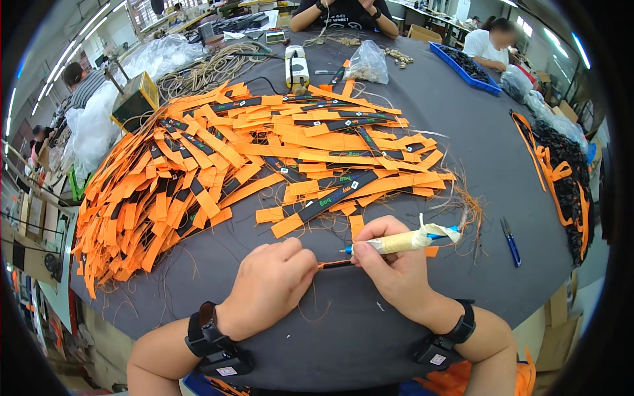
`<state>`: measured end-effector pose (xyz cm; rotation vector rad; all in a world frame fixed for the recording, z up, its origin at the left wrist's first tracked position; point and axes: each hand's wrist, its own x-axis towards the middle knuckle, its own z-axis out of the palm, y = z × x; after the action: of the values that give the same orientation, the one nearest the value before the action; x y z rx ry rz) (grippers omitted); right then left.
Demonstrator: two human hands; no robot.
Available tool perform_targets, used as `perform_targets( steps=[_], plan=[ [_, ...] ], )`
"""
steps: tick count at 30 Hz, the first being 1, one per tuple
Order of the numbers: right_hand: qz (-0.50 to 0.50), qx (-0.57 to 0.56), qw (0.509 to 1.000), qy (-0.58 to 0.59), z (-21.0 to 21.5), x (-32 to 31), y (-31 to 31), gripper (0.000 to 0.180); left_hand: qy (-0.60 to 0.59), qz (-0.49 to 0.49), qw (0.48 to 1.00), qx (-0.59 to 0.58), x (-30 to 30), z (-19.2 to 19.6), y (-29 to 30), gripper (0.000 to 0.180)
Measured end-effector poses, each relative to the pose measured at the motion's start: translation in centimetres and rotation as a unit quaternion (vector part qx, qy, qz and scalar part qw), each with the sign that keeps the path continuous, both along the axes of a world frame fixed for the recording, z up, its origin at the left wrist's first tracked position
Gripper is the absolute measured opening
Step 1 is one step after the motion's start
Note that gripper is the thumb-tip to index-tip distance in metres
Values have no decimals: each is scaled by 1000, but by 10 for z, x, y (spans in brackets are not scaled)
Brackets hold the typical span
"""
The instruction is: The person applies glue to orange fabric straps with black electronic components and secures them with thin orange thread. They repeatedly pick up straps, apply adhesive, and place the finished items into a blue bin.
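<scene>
My right hand (399,274) grips a pen-shaped tool (401,242) wrapped in cream tape, with blue ends and a thin metal tip pointing left; it looks like a hot thread-trimming pen. A cord trails from its right end. My left hand (276,280) is closed on an orange-and-black webbing strap (335,264), seen edge-on and mostly hidden in the fist. The strap runs across to my right fingers, just below the tool's tip. Loose threads dangle beneath it. Beyond both hands lies a large heap of similar straps (360,135), orange with black printed middles.
Blue-handled snips (510,243) lie at the right. Black and orange straps (561,178) are heaped on the right edge. Farther back are a yellow-and-white device (297,66), a clear bag (367,63), a blue tray (464,68) and coiled cord (211,74). Other people sit around the table.
</scene>
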<state>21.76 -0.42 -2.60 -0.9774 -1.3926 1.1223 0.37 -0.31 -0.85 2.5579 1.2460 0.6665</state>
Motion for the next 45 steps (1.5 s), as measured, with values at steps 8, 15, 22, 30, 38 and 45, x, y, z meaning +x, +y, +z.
perform_targets(
  steps=[8, 15, 22, 30, 38, 45],
  plan=[
    [26, -71, 997, 20, 5, 0, -3, 14, 52, -76, 996, 16, -8, 9, -6, 11],
    [62, -146, 987, -23, 3, 1, -2, 10, -58, -51, 990, -116, -9, 8, 2, 16],
    [82, -101, 991, -25, -1, -3, -4, 12, -26, -62, 995, -75, 1, 4, 4, 9],
    [88, -57, 993, -57, -5, -2, -3, 14, -21, -51, 996, -68, 2, 1, 4, 8],
    [83, -41, 993, -79, -6, -2, -2, 14, -47, -47, 995, -76, 2, -2, 5, 9],
    [81, -40, 992, -88, -3, -2, -3, 14, -58, -48, 994, -83, 1, -1, 5, 9]
  ],
)
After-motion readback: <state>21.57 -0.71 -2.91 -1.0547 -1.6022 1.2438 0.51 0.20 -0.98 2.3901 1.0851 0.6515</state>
